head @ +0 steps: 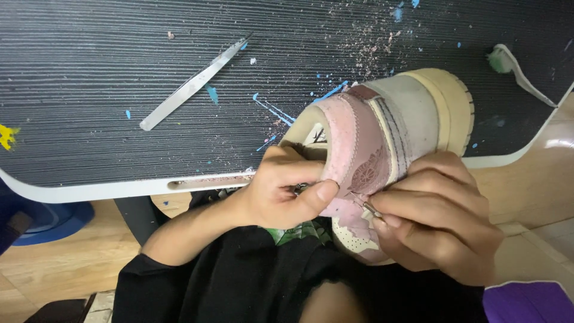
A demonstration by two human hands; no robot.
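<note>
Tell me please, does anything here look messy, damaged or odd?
Yes. The dark ribbed desk mat is soiled: blue paint splashes near its middle and fine pale dust toward its far edge. The pink sneaker, held by the left hand while the right hand works a thin metal tool on it, looks worn.

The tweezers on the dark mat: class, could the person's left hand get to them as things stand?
Probably not at once. The mat around the tweezers lies bare, so the path is free, but the left hand is gripping the pink shoe and would need to let go.
</note>
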